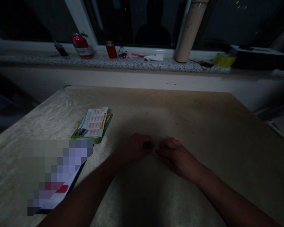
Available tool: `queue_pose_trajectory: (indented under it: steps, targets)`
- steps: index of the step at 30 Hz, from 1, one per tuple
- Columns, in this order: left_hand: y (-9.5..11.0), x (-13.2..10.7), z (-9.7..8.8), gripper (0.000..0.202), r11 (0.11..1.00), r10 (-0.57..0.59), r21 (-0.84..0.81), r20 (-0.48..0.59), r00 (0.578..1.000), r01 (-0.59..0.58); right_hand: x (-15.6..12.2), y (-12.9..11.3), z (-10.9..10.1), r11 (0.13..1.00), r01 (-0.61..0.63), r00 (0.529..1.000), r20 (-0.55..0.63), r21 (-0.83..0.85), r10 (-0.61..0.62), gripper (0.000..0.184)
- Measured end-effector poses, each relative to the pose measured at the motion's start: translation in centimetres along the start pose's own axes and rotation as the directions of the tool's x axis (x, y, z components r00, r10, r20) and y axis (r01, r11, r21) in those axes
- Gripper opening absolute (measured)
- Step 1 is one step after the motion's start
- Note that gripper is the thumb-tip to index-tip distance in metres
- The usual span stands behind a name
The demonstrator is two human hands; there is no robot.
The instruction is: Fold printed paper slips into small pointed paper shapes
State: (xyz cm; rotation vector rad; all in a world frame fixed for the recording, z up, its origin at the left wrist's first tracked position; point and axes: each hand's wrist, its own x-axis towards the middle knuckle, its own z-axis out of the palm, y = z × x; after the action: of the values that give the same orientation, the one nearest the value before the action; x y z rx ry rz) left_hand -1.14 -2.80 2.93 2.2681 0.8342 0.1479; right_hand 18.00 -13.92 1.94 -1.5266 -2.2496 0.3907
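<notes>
Both my hands rest close together on a dim tan table [203,126], knuckles up and fingers curled. My left hand [137,147] and my right hand [176,156] meet fingertip to fingertip around a tiny pale thing [154,153] pinched between them. It is too small and dark to name. A stack of green and white printed leaflets [93,125] lies on the table to the left of my left hand.
A blurred-out flat packet [56,176] lies at the near left. On the stone windowsill [123,63] behind stand a red can [81,45], a small red tin [111,49], a cardboard tube [190,30], papers and a yellow item [223,60].
</notes>
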Motion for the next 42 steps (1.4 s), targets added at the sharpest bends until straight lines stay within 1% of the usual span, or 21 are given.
queue_pose_trajectory:
  steps: [3, 8, 11, 14, 17, 23, 29, 34, 39, 42]
  targets:
    - [0.3, 0.6, 0.4, 0.019, 0.997, -0.081, 0.013, -0.044, 0.996, 0.081, 0.0, 0.1, 0.1, 1.000, 0.014, 1.000, -0.009, 0.012, -0.014, 0.019]
    - [0.0, 1.1, 0.5, 0.028, 0.988, -0.122, 0.084, -0.052, 0.991, 0.126, -0.1, 0.0, 0.0, 0.999, 0.011, 1.000, -0.022, 0.040, -0.010, 0.019]
    - [0.1, 1.1, 0.1, 0.024, 0.973, -0.194, 0.121, -0.032, 0.980, 0.196, -0.1, 0.0, -0.1, 0.999, -0.001, 1.000, -0.019, 0.054, 0.002, 0.019]
    - [0.6, 1.0, -0.4, 0.015, 0.957, -0.263, 0.129, 0.020, 0.965, 0.258, -0.1, 0.0, -0.1, 0.998, -0.010, 1.000, -0.021, 0.058, 0.011, 0.019]
    - [0.9, 1.0, -0.7, 0.015, 0.950, -0.296, 0.111, 0.034, 0.955, 0.291, -0.1, -0.1, -0.1, 0.998, -0.016, 1.000, -0.022, 0.059, 0.018, 0.019]
    - [0.7, 1.0, -0.6, 0.023, 0.951, -0.284, 0.134, 0.033, 0.958, 0.277, 0.0, -0.2, -0.1, 0.997, -0.036, 0.999, -0.009, 0.062, 0.037, 0.020]
    - [0.6, 1.0, -1.0, 0.016, 0.967, -0.239, 0.105, 0.051, 0.970, 0.233, -0.1, 0.0, 0.0, 0.999, -0.034, 0.999, -0.009, 0.034, 0.035, 0.019]
    - [0.2, 1.0, -1.5, 0.015, 0.963, -0.254, 0.108, 0.044, 0.966, 0.248, -0.2, 0.1, 0.1, 0.999, -0.026, 0.999, -0.034, 0.037, 0.027, 0.022]
    - [0.0, 0.9, -1.4, 0.017, 0.961, -0.259, 0.111, 0.027, 0.966, 0.254, -0.2, 0.1, 0.0, 0.999, -0.029, 0.999, -0.029, 0.033, 0.030, 0.021]
    - [-0.2, 0.5, -1.4, 0.019, 0.964, -0.256, 0.079, 0.021, 0.966, 0.254, -0.2, 0.1, 0.0, 0.999, -0.032, 0.999, -0.025, 0.039, 0.033, 0.022]
